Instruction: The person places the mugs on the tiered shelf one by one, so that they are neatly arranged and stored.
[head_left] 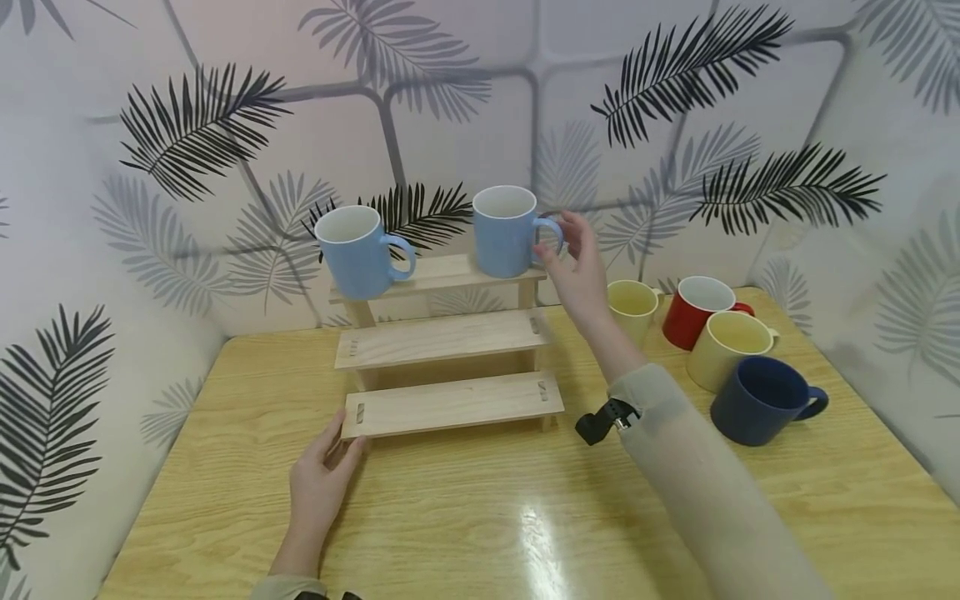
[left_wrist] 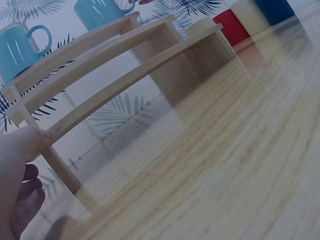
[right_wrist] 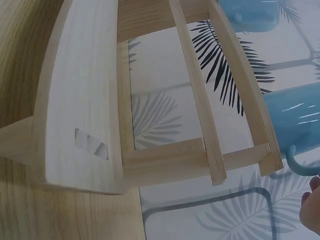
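Note:
A three-tier wooden rack (head_left: 450, 337) stands on the table against the wall. On its top tier sit two light blue mugs, a left one (head_left: 358, 260) and a right one (head_left: 502, 240), both upright with handles to the right. My right hand (head_left: 581, 279) holds the right mug's handle, thumb in front; in the right wrist view only its fingertips (right_wrist: 312, 205) show beside that handle. Down at the lowest tier's left end, my left hand (head_left: 322, 483) grips the rack's corner. The left wrist view shows its thumb against the front edge and its other fingers curled below.
Right of the rack stand a pale yellow mug (head_left: 632, 307), a red mug (head_left: 684, 317), a second yellow mug (head_left: 716, 358) and a dark blue mug (head_left: 753, 412). They are close together on the wood-grain table (head_left: 450, 517). A leaf-patterned wall (head_left: 465, 125) rises behind.

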